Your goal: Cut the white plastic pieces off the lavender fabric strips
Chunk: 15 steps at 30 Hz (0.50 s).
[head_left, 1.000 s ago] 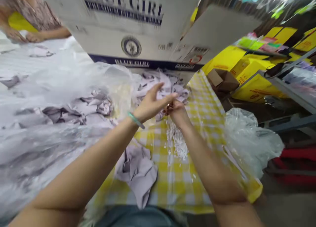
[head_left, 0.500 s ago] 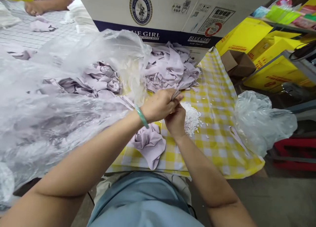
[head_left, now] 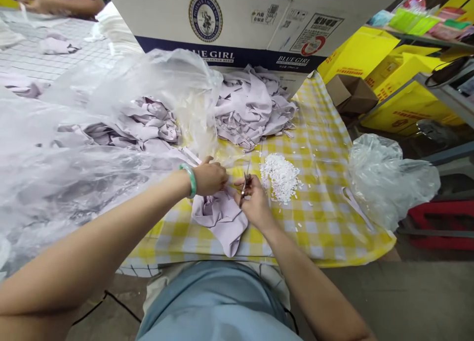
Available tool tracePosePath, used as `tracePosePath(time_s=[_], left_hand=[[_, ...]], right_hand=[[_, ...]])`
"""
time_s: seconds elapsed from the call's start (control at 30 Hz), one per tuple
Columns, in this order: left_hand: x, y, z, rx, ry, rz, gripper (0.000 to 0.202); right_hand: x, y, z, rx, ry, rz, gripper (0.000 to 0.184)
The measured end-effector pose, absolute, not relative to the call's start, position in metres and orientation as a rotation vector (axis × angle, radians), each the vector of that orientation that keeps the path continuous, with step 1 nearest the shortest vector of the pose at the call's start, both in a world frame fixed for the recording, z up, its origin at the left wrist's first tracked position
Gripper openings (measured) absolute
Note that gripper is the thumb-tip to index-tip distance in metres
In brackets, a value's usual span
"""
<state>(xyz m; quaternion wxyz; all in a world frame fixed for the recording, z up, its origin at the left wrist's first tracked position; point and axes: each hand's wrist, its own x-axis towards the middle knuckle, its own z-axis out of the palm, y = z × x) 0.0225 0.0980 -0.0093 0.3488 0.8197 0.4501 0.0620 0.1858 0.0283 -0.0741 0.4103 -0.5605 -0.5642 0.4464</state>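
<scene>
My left hand (head_left: 212, 178), with a green bracelet (head_left: 190, 181) at the wrist, is closed with its fingers curled down over a lavender cloth piece (head_left: 224, 221). Its fingertips are hidden, so I cannot make out what they hold. In my right hand (head_left: 256, 202) is a small pair of scissors (head_left: 243, 190), blades pointing away from me. That hand is just right of the cloth, at its edge. White small clippings (head_left: 282, 177) lie heaped to the right of my hands. Behind them sits a crumpled pile of lavender cloth pieces (head_left: 255, 104).
Clear plastic sheeting (head_left: 111, 178) covers the left, over more lavender cloth (head_left: 148, 121). A large carton (head_left: 244, 22) stands behind. A yellow checked tablecloth (head_left: 318, 222) covers my work area. At right hangs a plastic bag (head_left: 388, 183). Another person's hand (head_left: 37, 2) works at top left.
My hands were together near the pile and have come apart. The left moved left and toward me, over the near cloth; the right came slightly nearer, and its scissors now show clearly.
</scene>
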Motion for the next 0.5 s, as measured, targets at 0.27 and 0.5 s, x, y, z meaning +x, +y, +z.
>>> tracePosePath(time_s=[0.27, 0.5], left_hand=[[0.008, 0.051, 0.048, 1.616, 1.019, 0.408, 0.033], [0.025, 0.013, 0.048, 1.578, 0.902, 1.080, 0.021]], right_hand=[[0.198, 0.041, -0.036, -1.068, -1.063, 1.450, 0.030], [0.155, 0.033, -0.011, -0.724, -0.762, 1.760, 0.032]])
